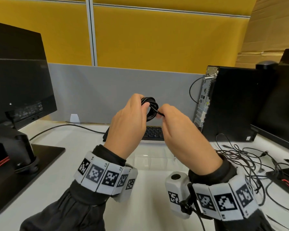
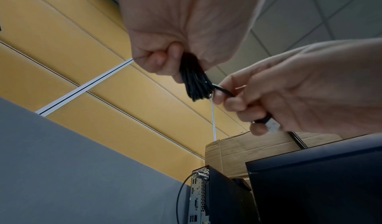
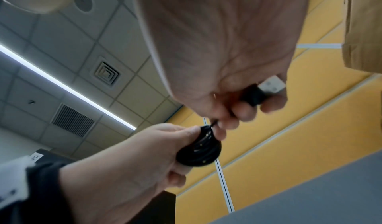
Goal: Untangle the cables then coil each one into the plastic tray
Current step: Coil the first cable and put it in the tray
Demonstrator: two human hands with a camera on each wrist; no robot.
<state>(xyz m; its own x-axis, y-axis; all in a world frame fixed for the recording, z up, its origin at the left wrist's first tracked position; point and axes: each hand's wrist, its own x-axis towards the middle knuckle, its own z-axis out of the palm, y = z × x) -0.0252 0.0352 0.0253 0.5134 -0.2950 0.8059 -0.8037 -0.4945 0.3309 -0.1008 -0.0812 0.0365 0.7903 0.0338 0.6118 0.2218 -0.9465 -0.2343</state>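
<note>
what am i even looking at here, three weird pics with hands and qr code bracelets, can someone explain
No robot here: a person works with bare hands, wearing marker bands and small cameras on both wrists. The big picture comes from a head camera looking down; the other two look up from each wrist along the palm.

The left hand grips a coiled black cable. The right hand pinches its loose end, with the plug tucked in the curled fingers.

On the white desk lie a tangle of thin cables, a keyboard, a clear plastic tray, monitors and a computer tower.
</note>
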